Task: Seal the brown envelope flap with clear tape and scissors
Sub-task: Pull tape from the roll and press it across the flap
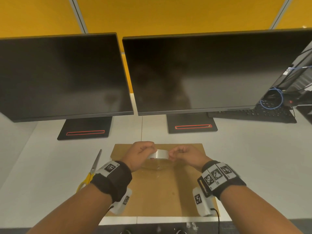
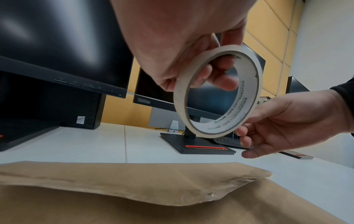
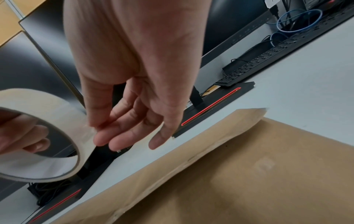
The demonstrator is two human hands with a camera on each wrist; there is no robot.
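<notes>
A brown envelope [image 1: 162, 188] lies flat on the white desk with its flap [image 2: 134, 181] folded down toward me and a glossy patch at the flap's tip. Just above the flap, my left hand [image 1: 148, 152] holds a roll of clear tape [image 1: 158, 155], fingers curled through its cardboard core [image 2: 218, 91]. My right hand [image 1: 173, 153] meets the roll's right side, where thumb and forefinger pinch the outer layer of tape [image 3: 90, 128] and the other fingers [image 3: 162, 136] hang loose. Yellow-handled scissors [image 1: 94, 168] lie on the desk left of the envelope, partly hidden by my left wrist.
Two dark monitors [image 1: 64, 76] [image 1: 202, 71] on black stands [image 1: 84, 129] stand close behind the envelope. A black keyboard [image 1: 263, 114] and a blue cable coil [image 1: 271, 98] sit at the back right. The desk's front edge [image 1: 152, 220] runs just below the envelope.
</notes>
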